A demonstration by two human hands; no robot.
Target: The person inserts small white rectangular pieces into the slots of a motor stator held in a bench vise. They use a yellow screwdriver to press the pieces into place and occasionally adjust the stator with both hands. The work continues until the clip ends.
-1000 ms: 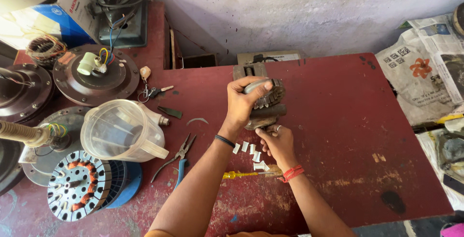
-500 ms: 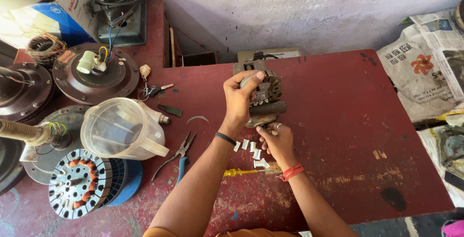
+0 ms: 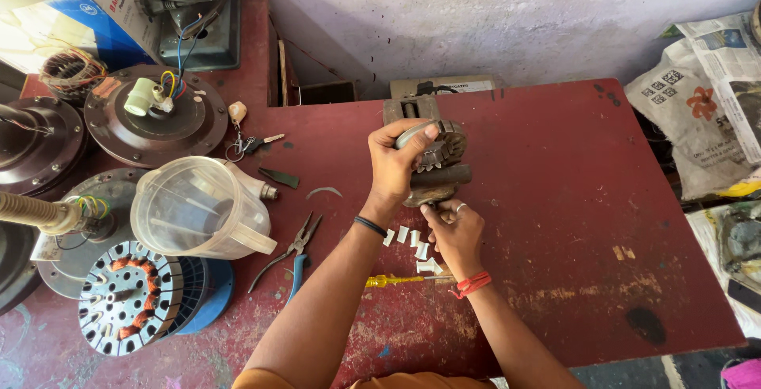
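Observation:
A small motor stator (image 3: pixel 441 160) with grey metal laminations is held tilted just above the red table (image 3: pixel 555 199). My left hand (image 3: pixel 395 163) grips it from the left and top, thumb over its upper rim. From below, my right hand (image 3: pixel 452 229) has its fingertips pinched at the stator's underside. What they pinch is too small to tell. Several small white slips (image 3: pixel 418 248) lie on the table under my hands. A yellow-handled screwdriver (image 3: pixel 396 280) lies just in front of them.
Blue-handled pliers (image 3: pixel 295 252) lie left of my arm. A clear plastic jug (image 3: pixel 198 208) lies on its side beside a wound fan stator (image 3: pixel 131 308). Fan motor housings (image 3: pixel 154 115) crowd the left. A key ring (image 3: pixel 246 145) and newspapers (image 3: pixel 705 95) are further off.
My left hand has turned the stator slightly and shifted its grip on the upper rim. My right hand stays at the underside. The view has shifted a little.

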